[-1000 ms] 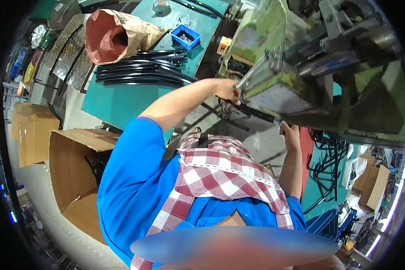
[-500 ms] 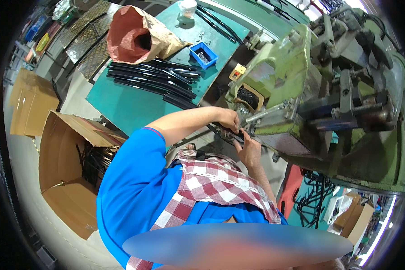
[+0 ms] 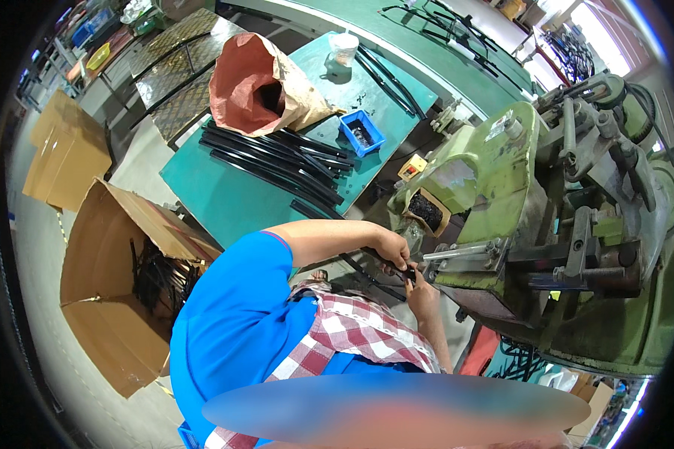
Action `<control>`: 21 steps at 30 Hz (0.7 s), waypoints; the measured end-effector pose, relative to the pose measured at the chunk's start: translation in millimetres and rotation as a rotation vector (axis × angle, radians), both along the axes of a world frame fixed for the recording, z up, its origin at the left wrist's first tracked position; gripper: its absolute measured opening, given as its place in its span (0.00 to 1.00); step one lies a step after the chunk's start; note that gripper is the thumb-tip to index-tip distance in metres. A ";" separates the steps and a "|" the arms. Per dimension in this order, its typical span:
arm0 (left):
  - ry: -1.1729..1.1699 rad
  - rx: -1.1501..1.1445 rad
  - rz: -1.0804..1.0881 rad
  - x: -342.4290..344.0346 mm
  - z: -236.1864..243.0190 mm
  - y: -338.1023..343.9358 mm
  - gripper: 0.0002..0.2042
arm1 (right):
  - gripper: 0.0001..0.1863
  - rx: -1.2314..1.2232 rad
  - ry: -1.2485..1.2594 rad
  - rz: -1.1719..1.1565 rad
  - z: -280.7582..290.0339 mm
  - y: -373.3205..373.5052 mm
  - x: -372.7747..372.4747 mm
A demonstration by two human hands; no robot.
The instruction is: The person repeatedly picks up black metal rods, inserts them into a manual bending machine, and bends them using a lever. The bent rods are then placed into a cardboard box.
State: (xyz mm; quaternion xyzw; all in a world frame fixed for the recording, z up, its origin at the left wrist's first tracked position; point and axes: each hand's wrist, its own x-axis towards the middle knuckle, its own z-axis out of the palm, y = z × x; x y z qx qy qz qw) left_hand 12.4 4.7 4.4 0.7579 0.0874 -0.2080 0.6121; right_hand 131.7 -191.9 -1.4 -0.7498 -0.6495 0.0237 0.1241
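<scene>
My left hand (image 3: 391,247) is closed at the front of the green machine (image 3: 494,277), its fingers bent around a dark part. Just below it, my right hand (image 3: 424,297) has its fingertips pinched together on that same black part, touching the left fingers. The part looks like the end of a black tube (image 3: 368,275), which slants past my apron; the fingers cover most of the end. A metal rod (image 3: 460,251) on the machine lies just right of my hands.
Several black tubes (image 3: 273,166) lie on the green table (image 3: 195,179) beside a paper sack (image 3: 307,97) and a blue tray (image 3: 361,133). A small box of dark pieces (image 3: 427,212) sits on the machine. At left stands an open carton (image 3: 97,277) holding black parts.
The whole view has shifted, with the table and machine now lower and further right. My right fingers, spread before, have closed in against the left fingertips on the black part.
</scene>
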 end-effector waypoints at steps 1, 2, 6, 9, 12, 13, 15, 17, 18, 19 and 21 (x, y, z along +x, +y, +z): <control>-0.003 0.005 -0.003 -1.5 2.8 -1.1 0.15 | 0.19 0.074 -0.026 0.029 -0.3 -2.2 0.2; -0.007 0.009 -0.006 -1.7 3.7 -1.4 0.15 | 0.20 0.025 -0.070 -0.012 -11.6 -5.0 3.4; -0.013 -0.047 0.033 -0.9 -12.9 -1.1 0.14 | 0.22 0.116 -0.143 0.001 -30.0 -7.9 10.1; -0.079 0.141 -0.006 0.2 -13.5 0.6 0.15 | 0.22 0.039 -0.172 -0.001 -34.6 -7.5 12.9; -0.061 0.167 -0.070 -3.3 -0.1 3.1 0.17 | 0.20 0.001 -0.179 -0.007 -30.2 -8.4 10.0; -0.026 0.059 -0.054 -3.7 -2.4 1.4 0.17 | 0.19 -0.018 -0.188 0.012 -24.2 -10.3 6.4; 0.035 0.002 -0.033 -0.3 2.0 7.4 0.16 | 0.17 -0.052 -0.146 -0.061 -25.2 -3.7 7.3; -0.026 0.104 -0.132 -0.3 15.1 6.0 0.16 | 0.18 0.063 -0.243 -0.015 -41.7 -12.5 12.6; 0.027 0.096 -0.143 0.8 15.5 6.9 0.16 | 0.16 0.160 -0.196 0.007 -32.1 -9.6 6.8; 0.080 0.087 -0.156 4.3 13.0 9.3 0.16 | 0.15 0.149 -0.192 0.011 -26.1 -7.2 4.2; -0.051 0.271 -0.246 23.2 -6.1 22.1 0.14 | 0.14 0.105 -0.177 -0.009 -21.3 -6.0 0.2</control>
